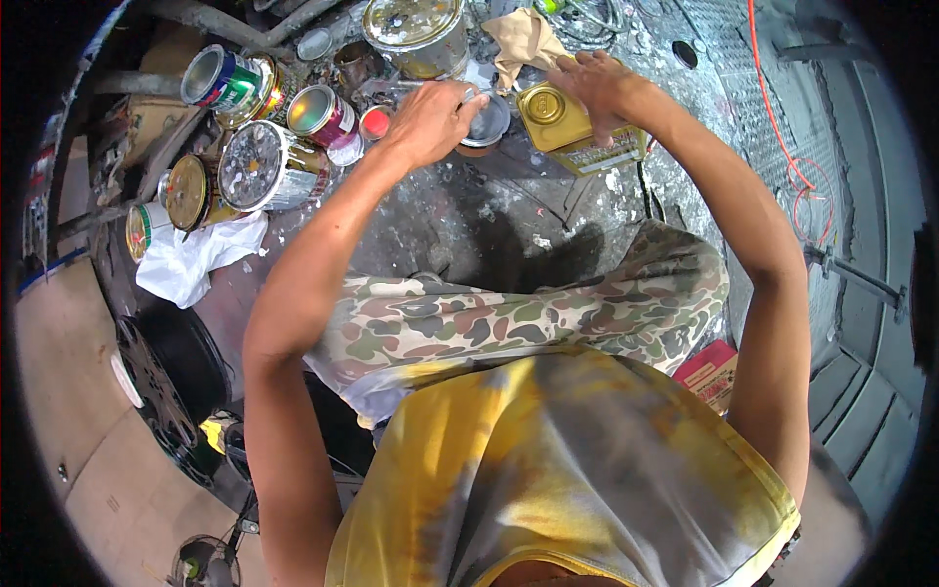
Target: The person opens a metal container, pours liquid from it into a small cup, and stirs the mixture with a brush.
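My left hand (436, 119) reaches forward with its fingers curled in a pinch beside a small round container of grey paint (490, 121). Whatever lies between its fingertips is too small to make out. On the right, a gold rectangular tin (554, 119) with a round cap stands on the floor. My right hand (599, 90) lies over the tin's far right side, fingers spread. Crumpled brown paper (522, 47) sits just behind the tin, close to the right fingertips. A small jar with a red lid (376, 123) stands left of my left hand.
A large paint-stained bucket (415, 37) stands at the back. Several paint cans, one of them drip-covered (260, 166), crowd the left, with a white plastic bag (201, 259) before them. An orange cable (771, 108) runs down the right. A black spool (171, 377) is at lower left.
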Demonstrator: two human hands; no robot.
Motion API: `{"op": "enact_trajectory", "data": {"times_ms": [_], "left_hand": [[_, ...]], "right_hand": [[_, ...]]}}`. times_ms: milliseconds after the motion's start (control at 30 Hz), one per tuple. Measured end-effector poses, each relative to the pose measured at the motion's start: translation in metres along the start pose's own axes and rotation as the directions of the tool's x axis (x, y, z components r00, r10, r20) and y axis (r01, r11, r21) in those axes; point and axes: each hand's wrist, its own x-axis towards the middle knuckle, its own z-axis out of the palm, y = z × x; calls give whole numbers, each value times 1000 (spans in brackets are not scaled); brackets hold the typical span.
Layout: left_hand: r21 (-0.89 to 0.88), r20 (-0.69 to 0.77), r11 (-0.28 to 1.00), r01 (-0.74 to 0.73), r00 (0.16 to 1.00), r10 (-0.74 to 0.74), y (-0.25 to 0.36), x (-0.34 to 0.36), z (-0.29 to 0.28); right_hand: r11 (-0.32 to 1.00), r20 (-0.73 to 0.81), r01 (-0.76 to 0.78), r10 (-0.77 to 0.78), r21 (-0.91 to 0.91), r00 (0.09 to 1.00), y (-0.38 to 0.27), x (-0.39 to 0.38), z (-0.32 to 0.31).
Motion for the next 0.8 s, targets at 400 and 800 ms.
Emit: {"op": "enact_trajectory", "data": {"times_ms": [400,800], "left_hand": [[-22,-31,999,35,999,-36,-2,-1,2],[9,-88,999,41,995,-40,-5,3,4]], "right_hand": [[1000,93,-9,9,3,996,-3,1,-8],[999,71,-13,16,-32,997,-5,4,-6]]}}
